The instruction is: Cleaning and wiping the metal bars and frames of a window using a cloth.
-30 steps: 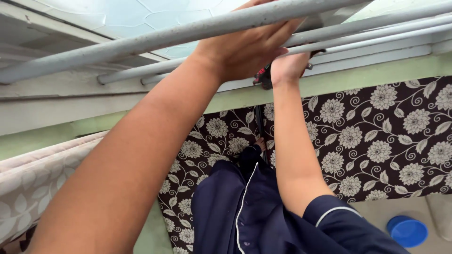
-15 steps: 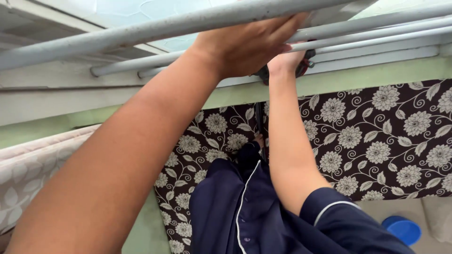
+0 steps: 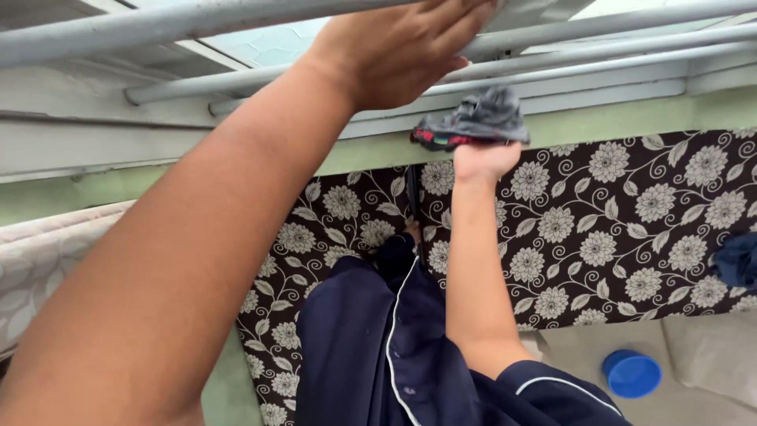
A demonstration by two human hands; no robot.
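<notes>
My left hand (image 3: 394, 47) reaches up from the lower left and lies over a grey metal bar (image 3: 158, 24) at the top of the view, fingers together along it. Lower down and to the right, my right hand (image 3: 481, 162) is raised and pinches a crumpled grey cloth (image 3: 477, 117) with a red and dark edge. The cloth hangs just below the parallel grey bars (image 3: 599, 43). My right arm wears a short navy sleeve with white piping.
A dark sheet with pale flowers (image 3: 623, 221) spreads below the bars. My navy clothing (image 3: 363, 347) fills the bottom centre. A blue round dish (image 3: 635, 372) lies at the lower right, a dark blue cloth (image 3: 740, 260) at the right edge, and a pale patterned fabric (image 3: 39, 252) on the left.
My right hand has come down from the bars with the grey cloth, which now shows in full. My left hand stays on the bar.
</notes>
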